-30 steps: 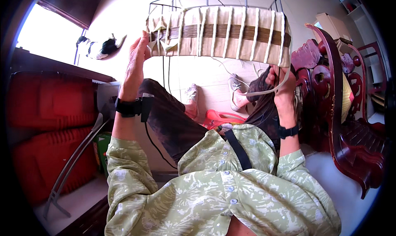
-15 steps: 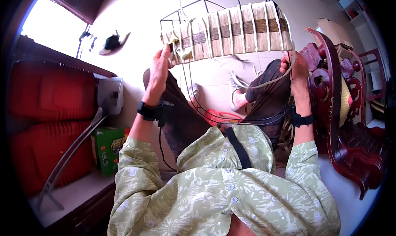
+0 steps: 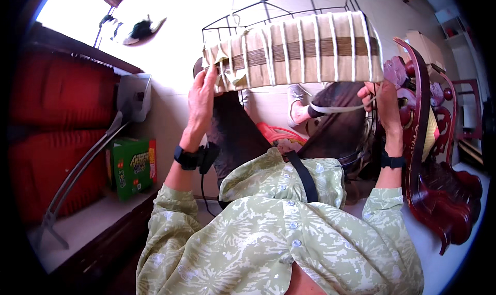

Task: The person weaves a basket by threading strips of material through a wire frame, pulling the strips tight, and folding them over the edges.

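Wire frame (image 3: 289, 11), upper centre, half-wrapped in cloth strips (image 3: 305, 50). Left hand (image 3: 200, 101) pinches wrapped end; right hand (image 3: 382, 101) grips loose strip (image 3: 336, 109). Judgement: keep strip taut, overlap evenly, steady frame while winding.

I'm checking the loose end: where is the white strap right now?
In the head view, the white strap runs right of centre, under the wrapped wire frame, into the right hand.
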### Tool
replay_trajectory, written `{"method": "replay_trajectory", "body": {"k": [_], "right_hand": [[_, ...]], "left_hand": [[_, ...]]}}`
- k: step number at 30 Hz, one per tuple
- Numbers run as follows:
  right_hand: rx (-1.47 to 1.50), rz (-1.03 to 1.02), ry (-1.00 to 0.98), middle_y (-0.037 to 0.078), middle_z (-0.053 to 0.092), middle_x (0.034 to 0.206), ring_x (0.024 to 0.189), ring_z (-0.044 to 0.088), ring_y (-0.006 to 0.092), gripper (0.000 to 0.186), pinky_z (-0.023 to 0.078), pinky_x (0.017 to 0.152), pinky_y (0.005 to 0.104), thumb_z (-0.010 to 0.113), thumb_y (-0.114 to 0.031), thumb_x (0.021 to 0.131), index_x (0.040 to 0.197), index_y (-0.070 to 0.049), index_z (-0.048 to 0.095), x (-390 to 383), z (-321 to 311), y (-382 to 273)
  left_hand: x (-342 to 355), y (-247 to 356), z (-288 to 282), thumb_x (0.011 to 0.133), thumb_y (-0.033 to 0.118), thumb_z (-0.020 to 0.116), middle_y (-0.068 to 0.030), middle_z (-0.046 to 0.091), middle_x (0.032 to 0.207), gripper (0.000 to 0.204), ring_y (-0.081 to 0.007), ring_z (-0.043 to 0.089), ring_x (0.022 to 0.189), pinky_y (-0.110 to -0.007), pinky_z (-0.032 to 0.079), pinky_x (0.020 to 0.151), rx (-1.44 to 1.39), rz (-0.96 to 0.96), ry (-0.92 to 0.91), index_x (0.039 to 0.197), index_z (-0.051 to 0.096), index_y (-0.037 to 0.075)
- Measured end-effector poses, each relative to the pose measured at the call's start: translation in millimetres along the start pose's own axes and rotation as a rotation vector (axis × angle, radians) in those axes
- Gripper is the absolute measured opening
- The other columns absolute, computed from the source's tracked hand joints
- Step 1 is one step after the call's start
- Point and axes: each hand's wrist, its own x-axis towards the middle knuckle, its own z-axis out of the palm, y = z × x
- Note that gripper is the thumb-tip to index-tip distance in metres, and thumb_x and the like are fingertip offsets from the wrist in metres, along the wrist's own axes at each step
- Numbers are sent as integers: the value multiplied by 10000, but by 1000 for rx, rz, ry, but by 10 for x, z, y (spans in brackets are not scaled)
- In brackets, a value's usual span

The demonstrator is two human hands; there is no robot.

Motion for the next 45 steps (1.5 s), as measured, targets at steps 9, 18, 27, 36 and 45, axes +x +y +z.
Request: {"method": "replay_trajectory", "body": {"k": [9, 18, 27, 36, 45], "right_hand": [[81, -195, 87, -40, 607, 674, 536, 484, 10, 257, 391, 491, 189, 544, -160, 1042, 1237, -83, 692, -475, -78, -25], [70, -350, 176, -29, 538, 691, 610, 504, 32, 248, 440, 564, 224, 584, -141, 1016, 1213, -17, 670, -620, 148, -103], [-32, -540, 552, 111, 658, 874, 749, 647, 173, 188, 517, 661, 298, 671, -73, 949, 1117, 11, 683, -1144, 52, -450], [20, -513, 248, 55, 623, 874, 583, 545, 101, 205, 423, 505, 263, 787, -66, 853, 1027, -2, 700, -1404, 537, -643], [296, -521, 75, 53, 603, 725, 604, 521, 118, 138, 414, 557, 277, 794, -58, 845, 875, 21, 684, -1513, 522, -533]], "left_hand": [[438, 582, -297, 1012, 389, 617, -102, 706, 978, 481, -160, 630, 874, -309, 514, 805, 583, 233, -257, 1221, 640, -44], [-151, 2011, 1137, 918, 156, 741, -73, 708, 985, 273, -171, 662, 922, -297, 514, 823, 365, 1072, -481, 1145, 670, 23], [-283, 1973, 1139, 723, 170, 875, -122, 586, 1303, 527, -242, 536, 1245, -424, 399, 1105, 323, 858, -645, 1163, 615, 42], [-600, 1925, 1097, 657, 176, 893, -183, 507, 1364, 611, -304, 544, 1237, -436, 478, 1031, 342, 893, -596, 1154, 562, 45], [-687, 1941, 1067, 655, 72, 827, -153, 544, 1339, 406, -266, 577, 1201, -402, 494, 985, 418, 919, -518, 1017, 643, 57]]}}
